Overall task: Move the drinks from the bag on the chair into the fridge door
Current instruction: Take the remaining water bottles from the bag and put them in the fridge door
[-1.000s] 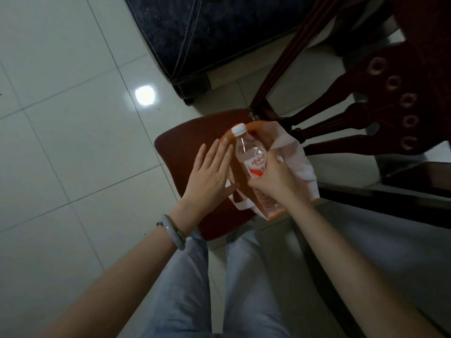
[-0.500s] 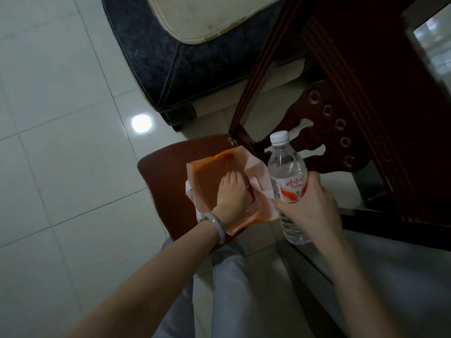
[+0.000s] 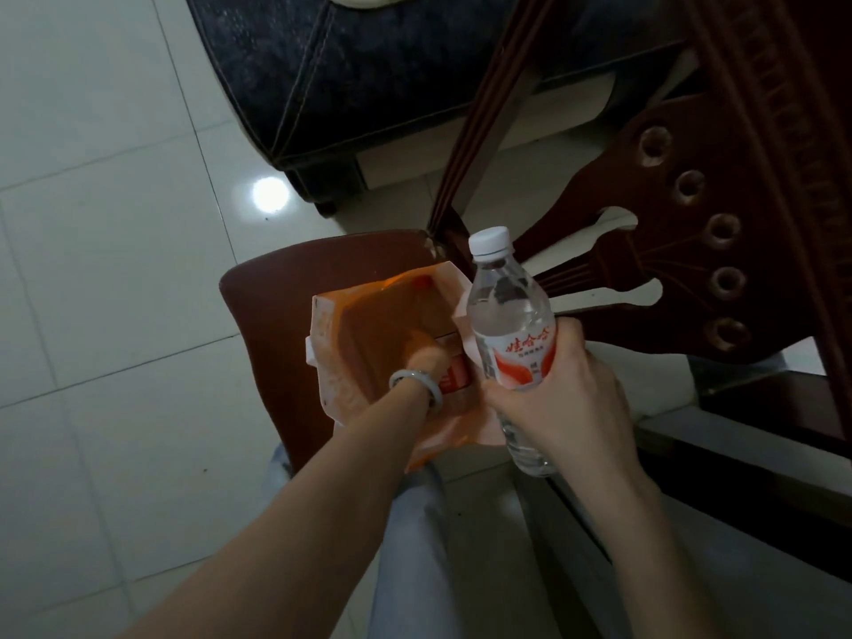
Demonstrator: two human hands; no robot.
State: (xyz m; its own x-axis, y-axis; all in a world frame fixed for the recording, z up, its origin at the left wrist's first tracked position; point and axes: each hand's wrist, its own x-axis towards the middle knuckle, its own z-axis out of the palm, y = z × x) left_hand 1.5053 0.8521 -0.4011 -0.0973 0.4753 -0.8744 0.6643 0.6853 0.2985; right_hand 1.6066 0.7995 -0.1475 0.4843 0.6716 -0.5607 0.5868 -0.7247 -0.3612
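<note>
An open orange-and-white bag (image 3: 341, 343) stands on the brown wooden chair seat (image 3: 276, 297). My right hand (image 3: 558, 398) grips a clear water bottle (image 3: 507, 315) with a white cap and red-white label, held upright just right of the bag. My left hand (image 3: 426, 357) reaches down inside the bag, blurred, its fingers mostly hidden. It is beside a red-and-white drink carton (image 3: 131, 378) lying in the bag; whether it holds the carton cannot be told.
The chair's carved back (image 3: 682, 251) rises at the right. A dark upholstered sofa corner (image 3: 369, 76) stands on the white tiled floor (image 3: 106, 223) behind the chair. A dark ledge (image 3: 760, 435) runs at the right. My jeans-clad legs (image 3: 415, 546) are below.
My right hand lifted the bottle out of the bag and holds it to the right. My left hand went from the bag's outside down into it, deeper now.
</note>
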